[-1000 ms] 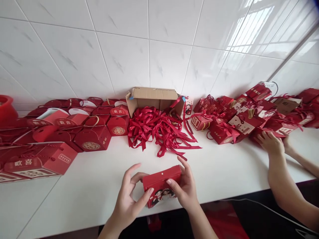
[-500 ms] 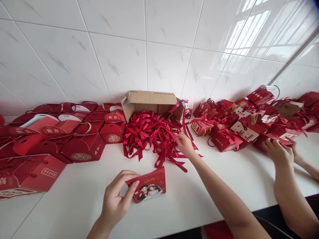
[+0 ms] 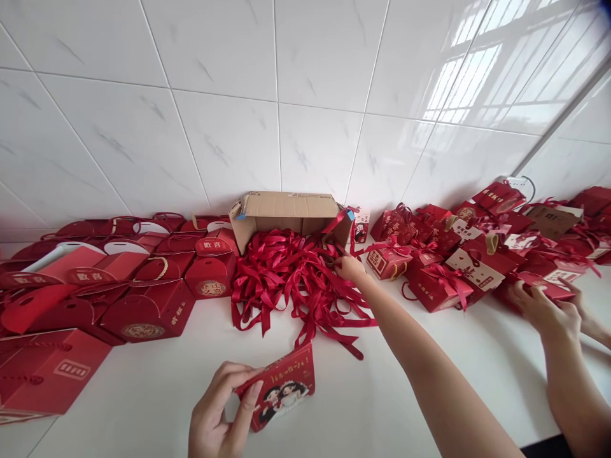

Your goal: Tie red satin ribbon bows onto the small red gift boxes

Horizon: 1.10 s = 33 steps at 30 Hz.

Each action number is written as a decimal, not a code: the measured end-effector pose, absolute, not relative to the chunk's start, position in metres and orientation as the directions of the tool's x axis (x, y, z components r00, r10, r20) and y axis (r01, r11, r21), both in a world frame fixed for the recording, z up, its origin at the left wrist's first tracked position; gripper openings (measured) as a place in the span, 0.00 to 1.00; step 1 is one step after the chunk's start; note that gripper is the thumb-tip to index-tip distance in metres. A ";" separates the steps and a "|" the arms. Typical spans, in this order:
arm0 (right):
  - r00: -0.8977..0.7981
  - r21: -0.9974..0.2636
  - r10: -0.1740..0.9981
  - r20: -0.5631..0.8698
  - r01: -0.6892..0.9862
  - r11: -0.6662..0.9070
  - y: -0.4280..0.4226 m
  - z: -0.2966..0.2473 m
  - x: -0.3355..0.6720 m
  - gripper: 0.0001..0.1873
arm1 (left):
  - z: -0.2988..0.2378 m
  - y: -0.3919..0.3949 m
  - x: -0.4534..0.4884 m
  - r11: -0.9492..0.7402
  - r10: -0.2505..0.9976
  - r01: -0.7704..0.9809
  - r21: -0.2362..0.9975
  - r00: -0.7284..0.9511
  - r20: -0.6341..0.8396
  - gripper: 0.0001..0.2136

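My left hand (image 3: 222, 407) grips a red folded card (image 3: 286, 388) by its left end, thumb in front and fingers behind. A cartoon bridal couple and gold writing are printed on its front. Further back, my right hand (image 3: 351, 268) is at the right side of a heap of dark red satin ribbons (image 3: 286, 273). Its fingers are drawn together at the ribbons, the tips partly hidden among them. The heap spills out of an open brown cardboard box (image 3: 289, 205) lying against the tiled wall.
Rows of red gift boxes (image 3: 147, 312) with handles fill the left of the white table (image 3: 157, 394). At the right are red boxes with ribbon bows (image 3: 443, 283). Another person's hands (image 3: 548, 308) work on a red box there. A small printed card (image 3: 361, 226) stands by the wall.
My right hand has gone slightly deeper into the ribbons, towards the cardboard box. The card in my left hand has tilted and sits lower in view. The camera has tipped up a little.
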State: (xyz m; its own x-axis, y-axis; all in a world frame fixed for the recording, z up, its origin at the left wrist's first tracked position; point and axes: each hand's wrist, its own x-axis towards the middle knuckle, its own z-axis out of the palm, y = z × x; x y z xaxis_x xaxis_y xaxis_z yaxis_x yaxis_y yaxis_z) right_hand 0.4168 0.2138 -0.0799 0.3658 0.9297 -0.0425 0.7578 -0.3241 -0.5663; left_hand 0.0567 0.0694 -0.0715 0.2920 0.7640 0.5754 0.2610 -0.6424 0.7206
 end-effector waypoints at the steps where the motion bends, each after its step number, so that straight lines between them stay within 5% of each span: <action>1: 0.374 -0.596 0.927 -0.027 0.739 -0.315 0.212 -0.080 0.417 0.15 | -0.071 0.070 0.057 -0.637 0.769 0.267 0.723 0.289 0.571 0.06; 13: 0.632 -0.959 0.768 0.103 0.268 -0.091 0.132 -0.075 0.471 0.16 | -0.064 0.089 0.054 -0.581 0.814 0.328 0.745 0.219 0.539 0.03; 18: 0.605 -0.991 0.785 0.130 0.058 0.120 0.087 -0.073 0.450 0.27 | -0.063 0.093 0.054 -0.574 0.818 0.349 0.741 0.205 0.538 0.04; 24: 0.476 -0.979 0.876 0.081 -0.126 0.159 0.050 -0.071 0.401 0.23 | -0.055 0.102 0.060 -0.538 0.833 0.430 0.725 0.144 0.534 0.09; 30: 0.352 -0.999 0.936 -0.001 -0.034 0.011 0.017 -0.075 0.374 0.28 | -0.049 0.106 0.065 -0.485 0.868 0.437 0.758 0.137 0.477 0.16; 33: 0.397 -0.986 0.917 -0.039 0.135 -0.100 -0.005 -0.080 0.370 0.19 | -0.049 0.099 0.067 -0.495 0.853 0.456 0.740 0.095 0.512 0.30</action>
